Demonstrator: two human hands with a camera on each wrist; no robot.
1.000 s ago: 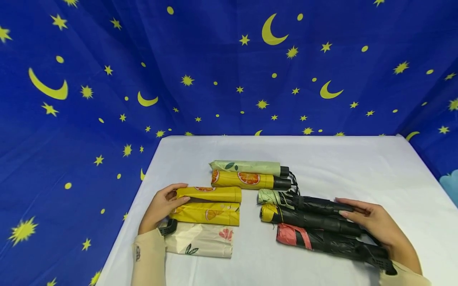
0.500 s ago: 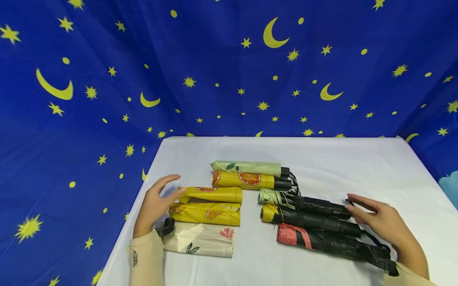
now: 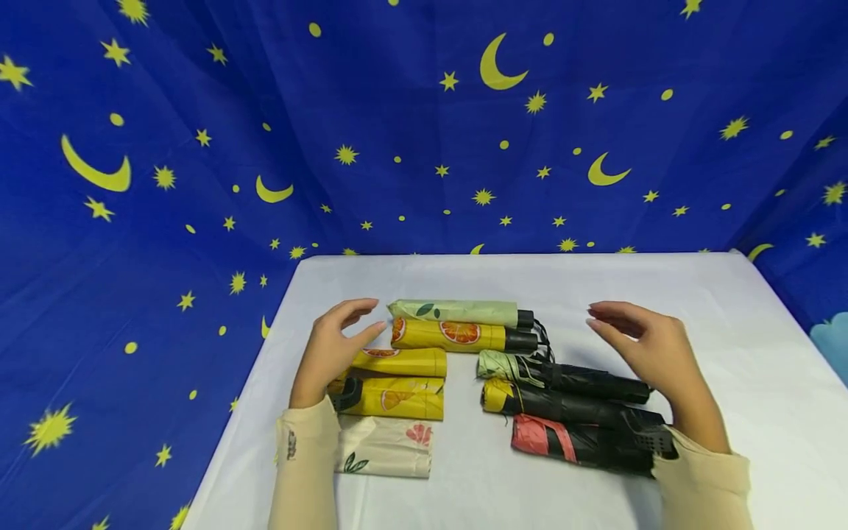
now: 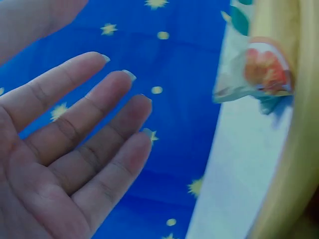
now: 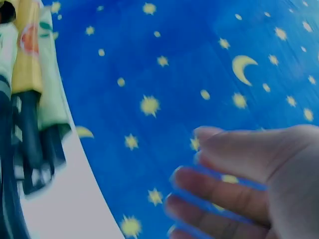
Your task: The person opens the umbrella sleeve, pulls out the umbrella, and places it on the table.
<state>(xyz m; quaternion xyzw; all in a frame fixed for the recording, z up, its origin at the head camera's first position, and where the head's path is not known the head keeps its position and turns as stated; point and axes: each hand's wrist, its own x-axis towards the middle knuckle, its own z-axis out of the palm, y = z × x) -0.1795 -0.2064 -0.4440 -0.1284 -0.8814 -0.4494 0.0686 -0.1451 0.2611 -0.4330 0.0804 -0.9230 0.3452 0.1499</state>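
My left hand (image 3: pixel 334 350) is held over the left group, thumb and fingers apart, holding nothing; it is nearest the left ends of a light green sleeved umbrella (image 3: pixel 457 312) and a yellow orange-print sleeved umbrella (image 3: pixel 430 333). Beneath its wrist lie two flat yellow umbrella sleeves (image 3: pixel 411 362) and a cream flowered sleeve (image 3: pixel 391 453), partly hidden. My right hand (image 3: pixel 656 353) hovers with nothing in it, right of the folded black umbrellas: one with a green end (image 3: pixel 497 365), one with a yellow end (image 3: pixel 495 395), one with a red end (image 3: pixel 533 436). The right wrist hides some handles.
All lie on a white-covered table (image 3: pixel 662 287). A blue star-and-moon cloth (image 3: pixel 411 110) hangs behind the table and along its sides. Black wrist straps (image 3: pixel 652 442) sit at the sleeve cuffs.
The left hand has left the upper yellow sleeve and moved right and up. The right hand has come off the black umbrellas' handle ends and moved up and left. The umbrellas have stayed put.
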